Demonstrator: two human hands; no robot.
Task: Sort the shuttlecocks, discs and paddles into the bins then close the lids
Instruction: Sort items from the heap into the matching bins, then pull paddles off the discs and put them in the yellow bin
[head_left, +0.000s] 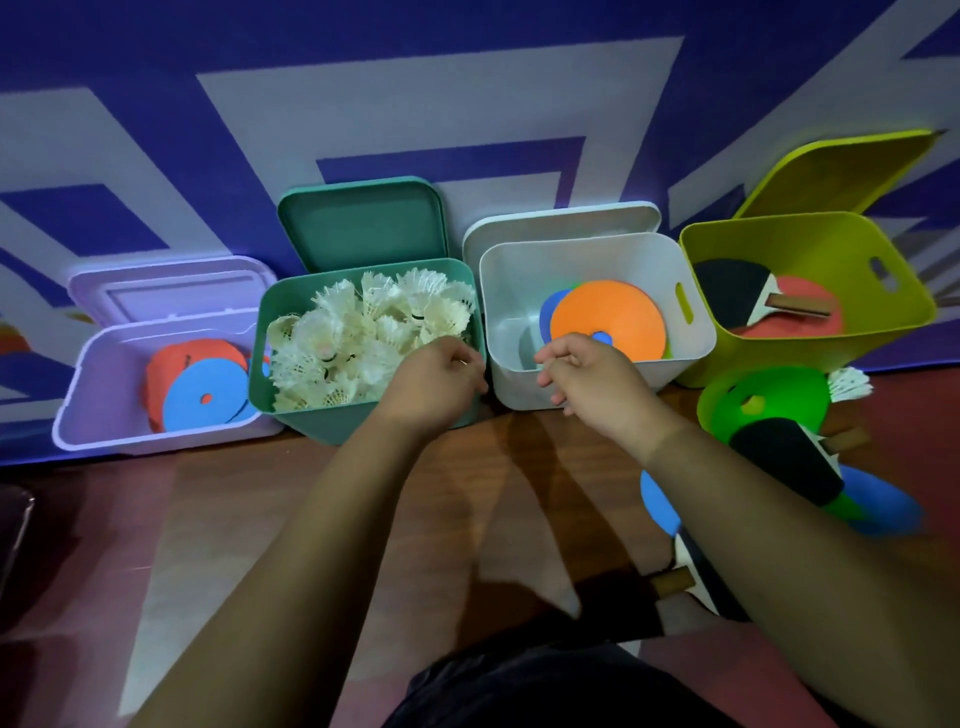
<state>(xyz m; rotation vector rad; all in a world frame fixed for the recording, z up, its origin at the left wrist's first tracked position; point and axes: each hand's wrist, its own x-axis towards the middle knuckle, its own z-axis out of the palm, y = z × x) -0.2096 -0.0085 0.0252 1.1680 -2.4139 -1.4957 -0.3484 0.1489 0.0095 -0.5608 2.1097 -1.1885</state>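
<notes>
Quick count: 4 bins in a row, lilac bin (67, 415), teal bin (363, 421), white bin (698, 291), lime bin (857, 291), and 4 lids (363, 223), all up. Shuttlecocks (363, 332): a heap in the teal, too many to count, plus 1 on the floor (363, 519). Paddles (784, 457): 2 on the floor, at least 1 in the lime. Discs (608, 312): 4 on the floor, 3 showing in the white, at least 2 in the lilac.

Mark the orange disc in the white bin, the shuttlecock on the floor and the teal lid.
Orange disc (608, 312): head view, face above its hole.
Shuttlecock (849, 384): head view, feather skirt.
Teal lid (363, 223): head view, middle of its panel.
</notes>
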